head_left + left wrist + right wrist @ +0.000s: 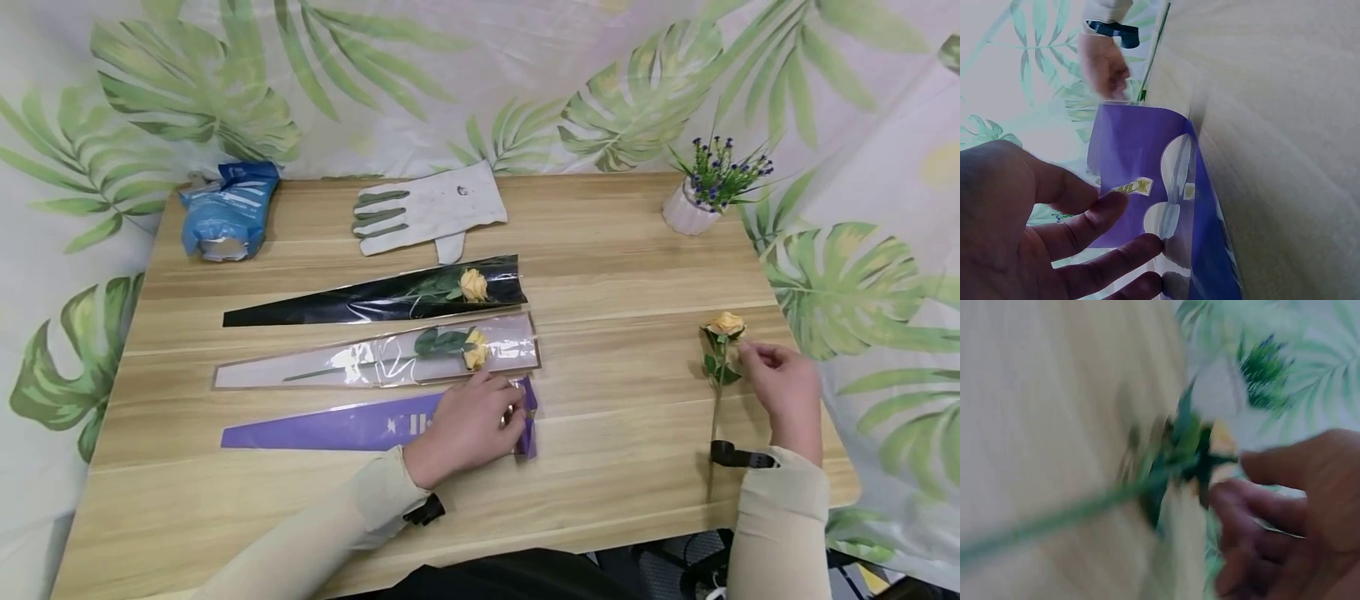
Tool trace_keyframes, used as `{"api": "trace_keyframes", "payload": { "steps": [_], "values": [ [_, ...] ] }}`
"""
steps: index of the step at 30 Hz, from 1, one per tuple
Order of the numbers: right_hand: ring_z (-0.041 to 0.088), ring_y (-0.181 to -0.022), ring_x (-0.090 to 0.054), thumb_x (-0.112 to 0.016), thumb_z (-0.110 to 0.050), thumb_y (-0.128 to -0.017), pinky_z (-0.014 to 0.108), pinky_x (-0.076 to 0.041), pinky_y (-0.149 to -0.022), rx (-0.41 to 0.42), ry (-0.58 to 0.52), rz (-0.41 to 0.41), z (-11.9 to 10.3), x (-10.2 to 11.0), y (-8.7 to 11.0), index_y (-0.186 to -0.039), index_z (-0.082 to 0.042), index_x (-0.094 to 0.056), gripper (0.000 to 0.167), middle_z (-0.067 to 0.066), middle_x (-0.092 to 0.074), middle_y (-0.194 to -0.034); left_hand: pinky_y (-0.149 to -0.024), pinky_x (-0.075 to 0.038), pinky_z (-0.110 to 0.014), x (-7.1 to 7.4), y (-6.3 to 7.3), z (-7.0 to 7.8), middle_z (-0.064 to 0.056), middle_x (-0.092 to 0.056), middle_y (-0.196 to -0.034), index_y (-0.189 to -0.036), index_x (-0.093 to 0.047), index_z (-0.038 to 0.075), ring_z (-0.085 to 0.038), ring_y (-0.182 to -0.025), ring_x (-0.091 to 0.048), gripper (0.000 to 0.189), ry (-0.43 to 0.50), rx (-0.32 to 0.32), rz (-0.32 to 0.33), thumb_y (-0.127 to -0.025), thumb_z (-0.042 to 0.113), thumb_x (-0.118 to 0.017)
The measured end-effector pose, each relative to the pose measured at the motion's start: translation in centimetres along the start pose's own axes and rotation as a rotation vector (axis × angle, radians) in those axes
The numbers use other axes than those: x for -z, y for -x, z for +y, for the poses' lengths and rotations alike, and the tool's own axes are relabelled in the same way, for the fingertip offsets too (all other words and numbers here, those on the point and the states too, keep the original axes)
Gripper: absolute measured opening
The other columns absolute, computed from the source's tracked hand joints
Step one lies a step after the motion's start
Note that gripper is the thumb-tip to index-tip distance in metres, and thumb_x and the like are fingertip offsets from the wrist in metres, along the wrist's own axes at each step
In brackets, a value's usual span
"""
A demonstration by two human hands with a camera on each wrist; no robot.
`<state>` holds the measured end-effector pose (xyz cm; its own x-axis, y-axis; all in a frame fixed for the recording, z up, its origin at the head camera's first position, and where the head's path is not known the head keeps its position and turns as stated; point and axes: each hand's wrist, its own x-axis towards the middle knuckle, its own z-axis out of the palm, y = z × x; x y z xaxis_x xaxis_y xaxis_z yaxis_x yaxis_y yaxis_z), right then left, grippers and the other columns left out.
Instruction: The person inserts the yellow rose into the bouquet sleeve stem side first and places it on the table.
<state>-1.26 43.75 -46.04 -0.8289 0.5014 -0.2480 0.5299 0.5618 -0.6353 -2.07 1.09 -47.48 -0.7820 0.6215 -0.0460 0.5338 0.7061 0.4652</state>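
At the right side of the table my right hand (783, 387) pinches a yellow rose (727, 324) by the green parts just under its bloom. Its long stem (1060, 515) runs toward me, blurred in the right wrist view. My left hand (472, 421) lies over the wide end of a purple flower sleeve (330, 427). In the left wrist view, thumb and index finger pinch the sleeve's edge, and the other fingers (1116, 265) rest along its clear window. Just above it lies a white sleeve (258, 373) with a yellow rose (476, 350) inside.
A black sleeve (322, 308) holding another yellow rose (473, 285) lies farther back. Behind it are a grey-white work glove (438, 207), a blue packet (228, 212) at the back left, and a small potted plant (692, 208) at the back right.
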Motion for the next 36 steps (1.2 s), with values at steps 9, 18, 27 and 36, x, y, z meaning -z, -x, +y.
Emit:
{"api": "trace_keyframes", "payload": {
  "steps": [9, 18, 27, 36],
  "values": [
    [0.028, -0.101, -0.06, -0.059, -0.044, -0.102, 0.038, -0.05, -0.079, 0.087, -0.029, -0.307, 0.0, -0.5, -1.5, -0.125, 0.005, -0.066, 0.054, 0.015, -0.067, -0.112, -0.1, -0.046, -0.056, 0.0, -0.2, -0.3, 0.0, -0.066, -0.124, -0.11, -0.076, 0.02, -0.037, -0.143, -0.036, 0.03, 0.049, 0.013, -0.041, -0.103, 0.034, -0.05],
    [0.023, -0.081, -0.067, -0.037, 0.013, -0.104, 0.028, -0.056, -0.069, 0.375, -1.343, -0.606, -3.7, -0.2, 1.7, -0.103, 0.009, -0.067, 0.031, 0.017, -0.069, -0.095, -0.105, -0.042, -0.054, 0.4, -0.4, -0.6, 0.002, -0.068, -0.121, -0.104, -0.077, 0.021, -0.036, -0.144, -0.035, 0.027, 0.106, 0.01, -0.065, -0.101, 0.037, -0.056],
    [0.03, -0.07, -0.068, -0.052, 0.021, -0.094, 0.034, -0.058, -0.061, 0.581, -1.61, -0.286, -7.9, -4.5, 6.1, -0.094, 0.021, -0.059, 0.008, 0.026, -0.067, -0.085, -0.109, -0.038, -0.051, 0.6, -0.4, -0.9, 0.003, -0.069, -0.114, -0.097, -0.079, 0.022, -0.034, -0.14, -0.041, 0.024, 0.152, 0.012, -0.066, -0.1, 0.038, -0.061],
    [0.03, -0.074, -0.069, -0.059, 0.021, -0.09, 0.032, -0.058, -0.065, 0.544, -1.407, -0.028, -8.0, -4.7, 7.3, -0.113, 0.022, -0.056, 0.023, 0.025, -0.067, -0.085, -0.108, -0.039, -0.048, 0.6, -0.4, -1.1, 0.005, -0.068, -0.109, -0.095, -0.078, 0.022, -0.03, -0.135, -0.048, 0.021, 0.169, -0.005, -0.052, -0.1, 0.036, -0.063]
  ]
}}
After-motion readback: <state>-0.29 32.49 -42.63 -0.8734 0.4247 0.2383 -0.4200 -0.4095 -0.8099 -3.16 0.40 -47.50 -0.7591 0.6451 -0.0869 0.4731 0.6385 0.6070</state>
